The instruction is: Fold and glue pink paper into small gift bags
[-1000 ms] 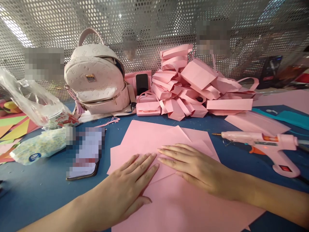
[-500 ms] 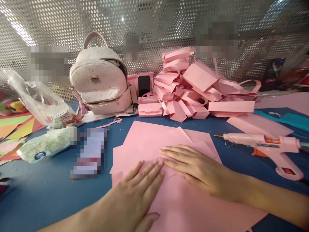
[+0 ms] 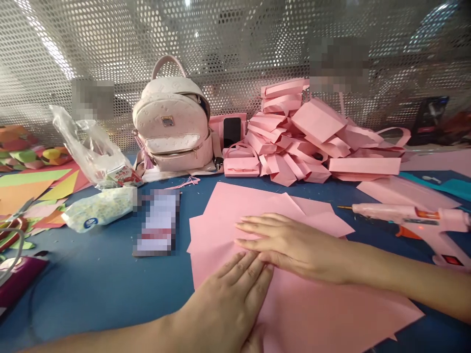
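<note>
Several overlapping sheets of pink paper (image 3: 316,314) lie on the blue table (image 3: 99,284) in front of me. My left hand (image 3: 228,299) rests on them, palm down, its fingers stretched out and pointing away to the right. From the right, my right hand (image 3: 290,245) lies flat on the same sheets, fingers spread a little and pointing left. The fingertips of my left hand touch or nearly touch the underside of my right hand. Neither hand grips anything. Part of the paper is hidden under both hands.
Behind the sheets are a pink backpack (image 3: 176,122), a dark phone (image 3: 232,131) and a heap of folded pink paper bags (image 3: 316,122). A pink glue gun (image 3: 415,215) lies right. Left are a tissue pack (image 3: 99,208), a plastic bag (image 3: 91,152) and coloured paper (image 3: 22,196).
The view has shifted left, bringing scissors and a purple object in at the left. My right hand has slid left over the paper, now partly meeting my left fingertips.
</note>
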Motion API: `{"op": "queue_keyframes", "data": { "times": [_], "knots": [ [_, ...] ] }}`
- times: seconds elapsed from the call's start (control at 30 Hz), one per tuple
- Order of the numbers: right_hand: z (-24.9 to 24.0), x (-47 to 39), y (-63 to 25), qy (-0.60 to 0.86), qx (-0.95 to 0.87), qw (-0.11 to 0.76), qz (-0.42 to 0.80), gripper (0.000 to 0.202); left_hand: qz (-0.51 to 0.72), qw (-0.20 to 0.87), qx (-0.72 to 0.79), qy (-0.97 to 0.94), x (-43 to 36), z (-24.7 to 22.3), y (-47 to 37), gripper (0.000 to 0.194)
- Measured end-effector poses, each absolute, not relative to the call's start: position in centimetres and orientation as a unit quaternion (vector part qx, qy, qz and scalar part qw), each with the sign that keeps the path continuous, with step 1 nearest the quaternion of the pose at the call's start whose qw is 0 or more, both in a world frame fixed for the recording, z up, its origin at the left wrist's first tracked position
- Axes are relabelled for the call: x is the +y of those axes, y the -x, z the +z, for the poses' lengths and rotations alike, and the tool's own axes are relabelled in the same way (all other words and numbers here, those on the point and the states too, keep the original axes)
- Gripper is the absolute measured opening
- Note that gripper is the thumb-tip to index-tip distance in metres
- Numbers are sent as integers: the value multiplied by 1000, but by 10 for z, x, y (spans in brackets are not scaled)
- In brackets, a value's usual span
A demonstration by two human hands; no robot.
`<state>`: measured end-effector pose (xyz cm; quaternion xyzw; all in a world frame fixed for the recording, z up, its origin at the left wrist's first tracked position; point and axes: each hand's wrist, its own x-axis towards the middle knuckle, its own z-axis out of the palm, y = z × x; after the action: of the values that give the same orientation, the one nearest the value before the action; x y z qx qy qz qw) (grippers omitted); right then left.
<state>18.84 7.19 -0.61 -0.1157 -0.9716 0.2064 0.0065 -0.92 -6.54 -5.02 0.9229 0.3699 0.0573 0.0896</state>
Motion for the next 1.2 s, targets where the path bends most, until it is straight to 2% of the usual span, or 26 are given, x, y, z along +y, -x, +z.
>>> {"op": "queue_keyframes", "data": {
  "times": [0.2, 0.4, 0.53, 0.63, 0.77, 0.97, 1.2],
  "knots": [
    [0, 71, -140, 19, -989, -30, 143, 41, 47, 115, 381, -916, -68, -36, 7, 69],
    [-1, 53, -100, -44, -997, -8, 69, 41, 77, 168, 398, -898, -67, -33, 7, 65],
    [-4, 48, -101, -39, -996, 15, 79, 44, 88, 180, 405, -892, -69, -34, 8, 62],
    [-8, 49, -118, -9, -995, 18, 101, 46, 89, 187, 405, -891, -69, -33, 8, 58],
    [-10, 56, -157, 67, -993, 24, 93, 45, 75, 163, 381, -907, -68, -33, 10, 67],
    [-14, 75, -229, 182, -980, 75, 31, 43, 63, 158, 373, -912, -67, -36, 11, 74],
    [-26, 88, -276, 248, -962, 102, -59, 40, 37, 157, 376, -912, -66, -35, 8, 76]
  ]
}}
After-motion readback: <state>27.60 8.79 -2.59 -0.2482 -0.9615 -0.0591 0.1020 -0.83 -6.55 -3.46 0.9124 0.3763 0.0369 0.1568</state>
